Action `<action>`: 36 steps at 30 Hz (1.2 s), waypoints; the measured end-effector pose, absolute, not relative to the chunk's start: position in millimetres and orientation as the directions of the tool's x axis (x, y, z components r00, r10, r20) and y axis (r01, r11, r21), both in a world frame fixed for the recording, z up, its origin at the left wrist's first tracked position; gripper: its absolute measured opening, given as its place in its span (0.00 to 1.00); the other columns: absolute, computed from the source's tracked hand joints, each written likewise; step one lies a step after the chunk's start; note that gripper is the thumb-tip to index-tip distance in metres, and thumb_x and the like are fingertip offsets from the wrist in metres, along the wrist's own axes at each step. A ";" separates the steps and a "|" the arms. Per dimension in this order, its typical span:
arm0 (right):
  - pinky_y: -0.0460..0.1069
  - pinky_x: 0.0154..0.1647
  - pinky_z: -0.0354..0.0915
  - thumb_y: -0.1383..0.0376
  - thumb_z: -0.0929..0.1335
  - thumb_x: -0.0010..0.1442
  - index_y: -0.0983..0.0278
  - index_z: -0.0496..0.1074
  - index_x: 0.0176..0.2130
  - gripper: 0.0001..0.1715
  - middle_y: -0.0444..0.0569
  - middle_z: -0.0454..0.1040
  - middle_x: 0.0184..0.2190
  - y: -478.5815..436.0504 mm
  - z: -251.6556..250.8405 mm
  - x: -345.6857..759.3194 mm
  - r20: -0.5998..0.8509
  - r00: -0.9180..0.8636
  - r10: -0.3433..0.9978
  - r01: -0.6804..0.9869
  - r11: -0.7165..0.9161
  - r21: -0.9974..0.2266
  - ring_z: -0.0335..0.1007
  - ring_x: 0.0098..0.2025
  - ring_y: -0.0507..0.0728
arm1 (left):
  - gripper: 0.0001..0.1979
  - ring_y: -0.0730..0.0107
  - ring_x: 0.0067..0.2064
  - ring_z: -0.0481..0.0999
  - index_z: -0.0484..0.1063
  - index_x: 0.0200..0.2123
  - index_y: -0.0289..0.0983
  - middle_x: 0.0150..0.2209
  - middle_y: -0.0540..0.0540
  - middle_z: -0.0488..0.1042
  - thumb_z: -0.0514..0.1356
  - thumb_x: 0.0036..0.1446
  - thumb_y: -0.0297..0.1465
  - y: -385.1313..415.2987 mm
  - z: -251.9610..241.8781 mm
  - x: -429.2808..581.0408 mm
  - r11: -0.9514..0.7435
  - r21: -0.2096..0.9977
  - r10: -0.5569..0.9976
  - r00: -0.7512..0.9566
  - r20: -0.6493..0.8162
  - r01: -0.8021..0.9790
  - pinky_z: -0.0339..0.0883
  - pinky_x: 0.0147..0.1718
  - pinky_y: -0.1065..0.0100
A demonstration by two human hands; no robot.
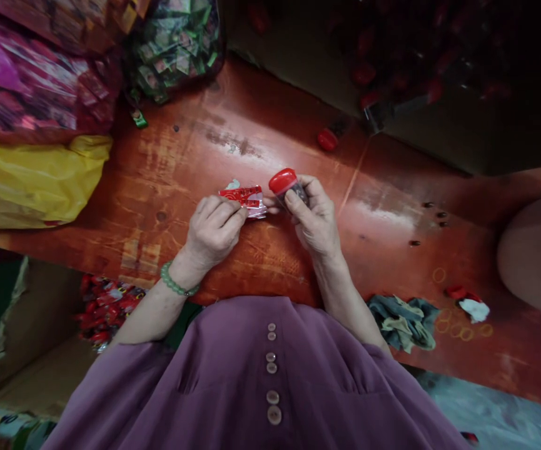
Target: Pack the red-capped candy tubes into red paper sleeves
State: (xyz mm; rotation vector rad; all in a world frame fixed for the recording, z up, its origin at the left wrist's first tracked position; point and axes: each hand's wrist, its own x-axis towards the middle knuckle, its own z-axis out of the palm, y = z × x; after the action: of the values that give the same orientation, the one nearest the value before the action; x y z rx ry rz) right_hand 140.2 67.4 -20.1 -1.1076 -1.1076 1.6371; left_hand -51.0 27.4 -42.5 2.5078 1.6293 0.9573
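Small red printed packets [249, 197] lie under the fingers of my left hand [217, 226], which is closed on them over the reddish table [270, 256]. My right hand [317, 215] is wrapped round a small clear jar [299, 192] with a red lid [283, 180]; dark contents show through its side. The lid points up and left, close to the packets. A whitish scrap [232, 184] sits just behind the packets. What touches my left palm is hidden.
Bags of packets [176, 50] and a yellow bag [35, 181] stand at the left. A carton of jars [439, 137] is at the back right. Another jar [328, 139], a cloth [404, 322] and rubber bands [462, 331] lie on the table. An open box [40, 350] stands below left.
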 end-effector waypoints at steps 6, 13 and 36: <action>0.52 0.47 0.75 0.45 0.72 0.55 0.56 0.65 0.42 0.24 0.42 0.74 0.38 81.2 -22.1 120.7 -0.251 -0.379 0.891 -0.157 -0.329 -0.931 0.77 0.41 0.54 | 0.09 0.65 0.37 0.73 0.76 0.36 0.39 0.36 0.44 0.79 0.56 0.64 0.29 25.6 -32.4 -51.1 -0.443 0.386 0.867 0.276 0.416 0.809 0.66 0.37 0.61; 0.50 0.44 0.73 0.45 0.71 0.56 0.57 0.66 0.41 0.24 0.41 0.72 0.35 83.6 -23.3 120.0 -0.217 -0.389 0.895 -0.023 -0.245 -0.969 0.71 0.38 0.52 | 0.14 0.58 0.41 0.73 0.76 0.42 0.34 0.41 0.38 0.78 0.51 0.67 0.31 22.1 -6.5 -45.9 -0.339 0.331 0.940 0.298 0.168 0.881 0.70 0.42 0.58; 0.52 0.46 0.75 0.51 0.72 0.59 0.58 0.70 0.44 0.19 0.43 0.73 0.39 74.1 -1.4 142.6 0.015 -0.346 0.938 0.014 0.021 -1.000 0.74 0.41 0.53 | 0.06 0.70 0.34 0.78 0.78 0.36 0.38 0.33 0.47 0.80 0.61 0.62 0.32 -9.3 13.4 -71.0 -0.313 0.502 0.916 0.118 0.383 0.806 0.71 0.34 0.69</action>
State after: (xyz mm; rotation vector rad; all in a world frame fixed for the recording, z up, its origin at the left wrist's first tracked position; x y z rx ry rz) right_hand 142.6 74.1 -1.4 -1.0202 -1.4860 1.4419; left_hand -71.0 -9.3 13.4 2.2149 1.7288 0.9661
